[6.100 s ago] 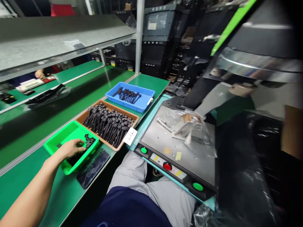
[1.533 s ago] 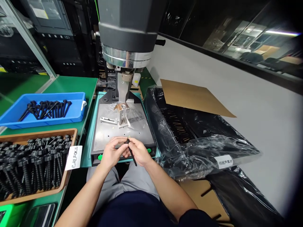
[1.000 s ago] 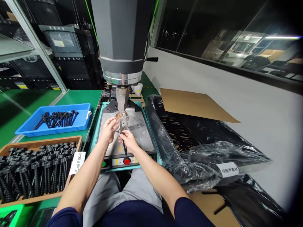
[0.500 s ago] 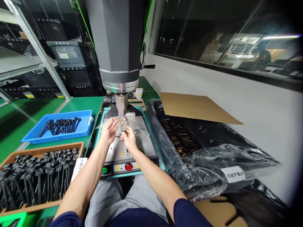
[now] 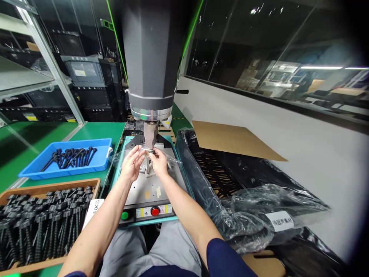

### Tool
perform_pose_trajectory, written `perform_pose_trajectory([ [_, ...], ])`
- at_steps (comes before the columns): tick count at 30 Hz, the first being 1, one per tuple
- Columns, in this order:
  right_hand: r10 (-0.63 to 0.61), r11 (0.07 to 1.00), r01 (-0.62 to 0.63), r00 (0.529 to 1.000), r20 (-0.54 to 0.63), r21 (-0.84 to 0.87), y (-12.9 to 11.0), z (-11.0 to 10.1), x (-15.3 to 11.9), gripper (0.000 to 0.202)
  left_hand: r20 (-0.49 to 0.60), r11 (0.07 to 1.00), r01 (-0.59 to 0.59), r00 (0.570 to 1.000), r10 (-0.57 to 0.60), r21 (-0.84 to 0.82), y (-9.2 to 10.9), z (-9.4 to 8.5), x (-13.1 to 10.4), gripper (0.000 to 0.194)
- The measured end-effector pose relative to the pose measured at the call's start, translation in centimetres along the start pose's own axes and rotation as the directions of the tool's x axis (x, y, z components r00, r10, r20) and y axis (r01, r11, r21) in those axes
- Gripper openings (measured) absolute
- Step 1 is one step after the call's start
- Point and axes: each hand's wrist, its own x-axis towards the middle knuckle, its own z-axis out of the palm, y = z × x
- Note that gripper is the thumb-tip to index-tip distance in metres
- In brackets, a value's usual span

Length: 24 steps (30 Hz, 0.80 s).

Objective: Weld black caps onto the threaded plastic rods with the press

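Observation:
My right hand (image 5: 159,161) is closed, pinching a small black part (image 5: 153,153) at the top of the metal fixture (image 5: 148,166). The fingers hide much of that part. On the fixture's other side is my left hand (image 5: 133,163), its fingers stretched out and apart, with nothing plainly held. Clear plastic film (image 5: 117,158) spreads around both hands. Just above the fixture comes down the metal horn (image 5: 150,134) of a grey press (image 5: 151,65). The fixture stands on a grey base plate (image 5: 141,194).
A red button (image 5: 155,211) and a green button (image 5: 125,215) sit on the base's front. At left are a blue tray (image 5: 31,174) and a brown tray (image 5: 96,186), both with black bolt-like parts. Black plastic wrap (image 5: 198,184) and cardboard (image 5: 236,140) lie at right.
My right hand has risen to the top of the fixture with the black part, which pointed downward before. My left hand stays beside the fixture, and the camera view has shifted slightly.

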Motion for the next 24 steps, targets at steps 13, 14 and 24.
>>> perform_pose_trajectory([
  [13, -0.056, 0.995, 0.062, 0.996, 0.069, -0.084, 0.9, -0.5, 1.6, 0.019, -0.016, 1.0, -0.001, 1.0, 0.001, 0.02, -0.1, -1.0, 0.8, 0.043],
  [14, -0.04, 0.996, 0.045, 0.997, 0.063, -0.079, 1.0, -0.5, 1.7, 0.019, -0.013, 1.0, -0.001, 1.0, 0.001, 0.024, -0.2, -1.0, 0.8, 0.044],
  [24, 0.155, 0.91, -0.153, 0.988, 0.027, 0.384, 0.8, -1.3, -0.9, 0.041, -0.004, 0.993, -0.034, 0.999, 0.034, 0.112, -1.6, -1.6, -0.9, 0.048],
])
